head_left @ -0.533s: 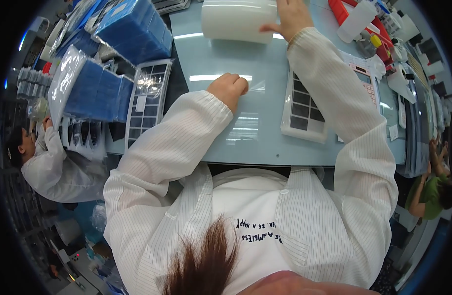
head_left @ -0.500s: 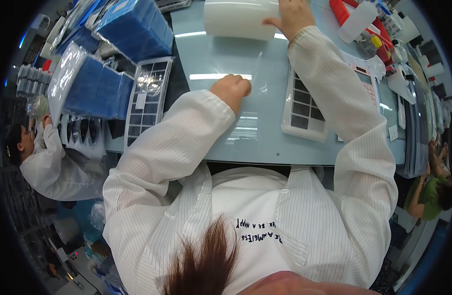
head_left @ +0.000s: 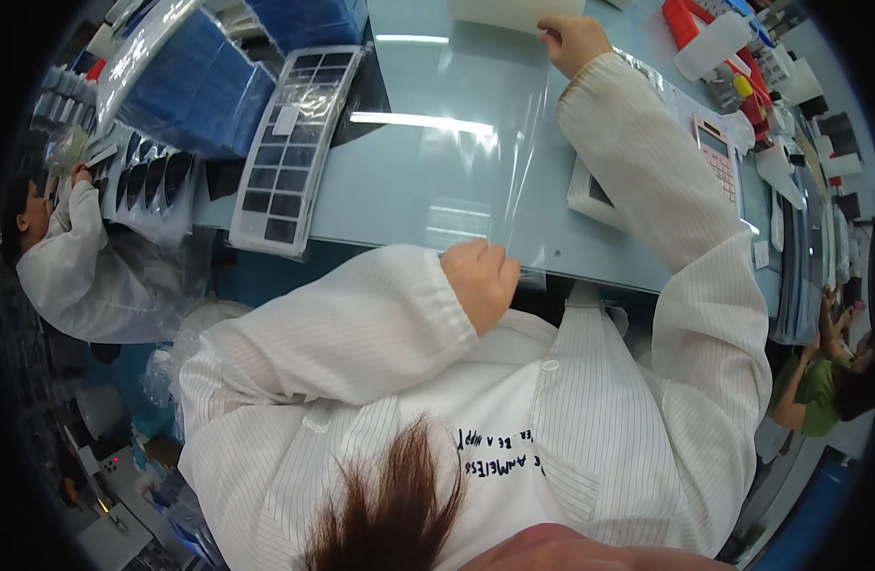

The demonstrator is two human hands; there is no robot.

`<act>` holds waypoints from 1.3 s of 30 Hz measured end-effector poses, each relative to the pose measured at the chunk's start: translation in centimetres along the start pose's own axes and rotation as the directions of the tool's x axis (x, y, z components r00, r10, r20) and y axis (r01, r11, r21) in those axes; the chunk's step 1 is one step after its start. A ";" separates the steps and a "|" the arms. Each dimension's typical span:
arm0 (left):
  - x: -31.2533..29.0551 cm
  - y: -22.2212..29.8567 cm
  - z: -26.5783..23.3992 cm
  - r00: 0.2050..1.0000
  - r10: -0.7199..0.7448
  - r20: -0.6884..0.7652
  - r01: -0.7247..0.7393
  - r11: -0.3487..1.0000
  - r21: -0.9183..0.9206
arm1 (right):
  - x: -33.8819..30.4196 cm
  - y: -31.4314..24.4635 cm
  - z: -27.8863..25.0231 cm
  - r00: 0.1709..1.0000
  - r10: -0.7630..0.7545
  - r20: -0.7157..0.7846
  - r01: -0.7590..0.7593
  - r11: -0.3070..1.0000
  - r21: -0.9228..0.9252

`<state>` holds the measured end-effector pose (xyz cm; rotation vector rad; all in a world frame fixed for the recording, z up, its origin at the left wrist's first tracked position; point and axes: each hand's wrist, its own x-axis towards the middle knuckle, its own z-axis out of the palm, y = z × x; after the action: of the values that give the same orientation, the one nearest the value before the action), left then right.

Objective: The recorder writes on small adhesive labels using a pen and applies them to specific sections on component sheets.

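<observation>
A pale roll of clear plastic film lies at the far side of the table, cut off by the top of the picture. From it a clear sheet of film stretches over the tabletop to the front edge. My left hand is closed on the near end of this sheet, just past the table edge and close to my body. A corner of film sticks out beside its fingers. My right hand is at the roll's right end, fingers pinched together at the film's side edge.
Flat packs of dark squares in clear wrap lie left on the glass-topped table, beside blue wrapped stacks. Another pack is under my right forearm. A pink calculator, bottles and a red bin stand right. Co-workers sit either side.
My left hand has moved from mid-table to the front edge, drawing film toward me. My right hand has gone from spread on the roll to pinched at its end.
</observation>
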<state>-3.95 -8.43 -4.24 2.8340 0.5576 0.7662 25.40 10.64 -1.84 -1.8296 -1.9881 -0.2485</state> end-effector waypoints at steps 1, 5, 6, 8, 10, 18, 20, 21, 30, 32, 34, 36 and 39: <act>-0.9 1.1 -0.4 1.000 -0.011 -0.012 0.010 1.000 -0.019 | 0.1 0.2 0.0 1.000 0.020 0.024 -0.021 0.999 0.041; -3.9 3.6 -0.6 0.992 0.011 0.123 -0.003 0.998 -0.070 | 0.0 0.5 0.5 0.981 -0.104 -0.164 0.113 0.993 0.046; -4.1 3.5 -0.5 0.992 0.013 0.122 -0.004 0.997 -0.074 | -0.1 0.7 0.4 0.941 -0.192 -0.278 0.289 0.884 0.368; -4.3 3.1 -0.3 0.943 0.064 0.327 -0.041 0.996 -0.076 | 0.5 0.9 0.1 0.987 -0.033 -0.158 0.059 0.985 0.164; -5.0 3.3 0.8 0.906 0.072 0.418 -0.062 0.997 -0.038 | -0.6 1.7 -0.3 0.984 -0.065 -0.165 0.096 0.978 0.185; -7.2 0.9 5.1 0.711 0.025 0.703 -0.245 0.946 0.213 | -9.0 -3.7 -11.2 0.986 0.137 0.093 -0.163 0.896 0.413; -5.8 1.2 4.7 0.648 -0.090 0.756 -0.114 0.970 0.213 | -11.8 -0.7 -12.1 0.998 0.054 -0.012 -0.044 0.909 0.414; -5.3 1.0 4.7 0.653 -0.078 0.753 -0.124 0.970 0.208 | -12.9 0.0 -12.6 0.993 -0.045 -0.107 0.085 0.909 0.409; -2.6 -0.8 1.4 0.541 0.180 0.822 -0.061 0.983 -0.175 | -25.8 -6.5 -10.7 0.675 0.165 0.719 -0.726 -0.025 0.687; -0.5 -0.7 -2.0 0.481 0.261 0.837 -0.082 0.964 -0.254 | -27.3 -7.0 -8.9 0.650 0.189 0.736 -0.686 -0.270 0.675; 2.8 -0.7 -5.8 0.606 0.323 0.727 0.087 0.881 -0.464 | -27.5 -7.9 -8.5 0.626 0.240 0.742 -0.625 -0.415 0.662; 6.8 -2.4 -7.3 0.745 0.292 0.600 -0.030 0.913 -0.406 | -27.4 -8.8 -8.3 0.580 0.416 0.700 -0.317 -0.676 0.665; 15.8 -5.9 -6.6 0.867 0.082 0.491 0.020 0.980 -0.200 | -26.8 -9.5 -8.6 0.586 0.495 0.641 -0.082 -0.751 0.655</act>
<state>3.49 3.49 7.16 2.6941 0.3288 0.0624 18.80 -18.23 -4.08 -0.7525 0.0098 1.2561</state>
